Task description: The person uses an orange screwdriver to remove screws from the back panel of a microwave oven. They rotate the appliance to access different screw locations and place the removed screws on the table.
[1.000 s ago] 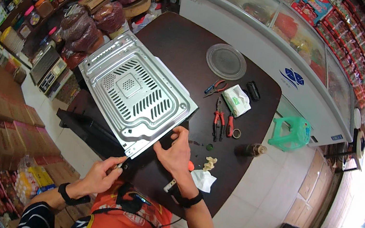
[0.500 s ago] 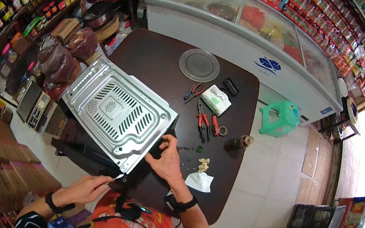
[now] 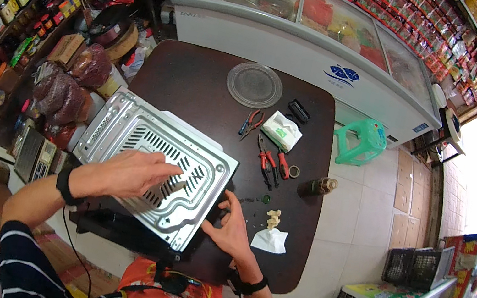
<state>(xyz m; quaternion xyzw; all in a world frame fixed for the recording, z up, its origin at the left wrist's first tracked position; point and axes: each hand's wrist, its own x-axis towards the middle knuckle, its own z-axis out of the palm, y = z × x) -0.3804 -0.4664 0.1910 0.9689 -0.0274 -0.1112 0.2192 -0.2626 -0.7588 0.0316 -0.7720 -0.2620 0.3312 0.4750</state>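
Note:
A microwave oven (image 3: 204, 146) lies on the dark table, its silvery slotted metal panel facing up. Above that panel is my left hand (image 3: 127, 174), its fingers pinched together; whatever they hold is too small to make out. My right hand (image 3: 235, 231) is at the oven's right side, thumb and fingers curled at its dark edge and gripping it. Beyond my right hand lie red-handled pliers (image 3: 265, 162), a red-handled screwdriver (image 3: 283, 164) and smaller pliers (image 3: 252, 123). A round glass turntable plate (image 3: 254, 85) rests farther back.
On the table (image 3: 181, 75) also lie a tissue pack (image 3: 281, 132), a tape roll (image 3: 294, 171), a dark bottle (image 3: 316, 188) and a crumpled white tissue (image 3: 269, 240). A green stool (image 3: 361, 142) stands to the right. Behind is a chest freezer (image 3: 306, 55); bags (image 3: 62, 93) crowd the left.
My left hand has moved up from the oven's near corner to over the metal panel. The thin pale piece it held no longer shows clearly. My right hand stays at the side.

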